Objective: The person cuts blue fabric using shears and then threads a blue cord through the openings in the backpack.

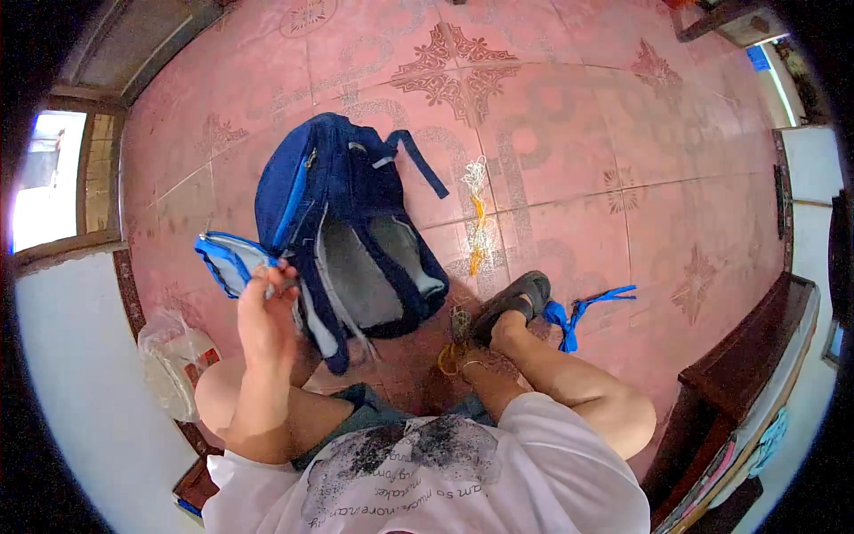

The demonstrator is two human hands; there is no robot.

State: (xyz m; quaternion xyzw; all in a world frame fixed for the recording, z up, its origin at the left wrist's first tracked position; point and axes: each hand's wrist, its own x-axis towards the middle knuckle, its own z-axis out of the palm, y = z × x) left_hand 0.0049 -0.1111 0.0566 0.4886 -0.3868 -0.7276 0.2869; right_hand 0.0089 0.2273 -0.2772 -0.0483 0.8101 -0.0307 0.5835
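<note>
A dark blue backpack (294, 169) with grey panels lies on the floor in front of me. Along its left side runs a bright blue zip, and a blue-trimmed pocket flap with a pale lining (222, 262) is spread out there. My left hand (269, 298) pinches the inner edge of that flap between thumb and fingers. Low by my sandal (516, 303), my right hand (457, 345) is in shadow, with a bracelet at the wrist. White and yellow cord shows beside it; its fingers cannot be made out.
A bundle of white and yellow cord (479, 214) lies on the pink tiled floor (569, 125), right of the backpack. A knotted blue strap (569, 320) is beyond my foot. A plastic bag (173, 360) stands at left; dark wooden furniture (738, 356) is at right.
</note>
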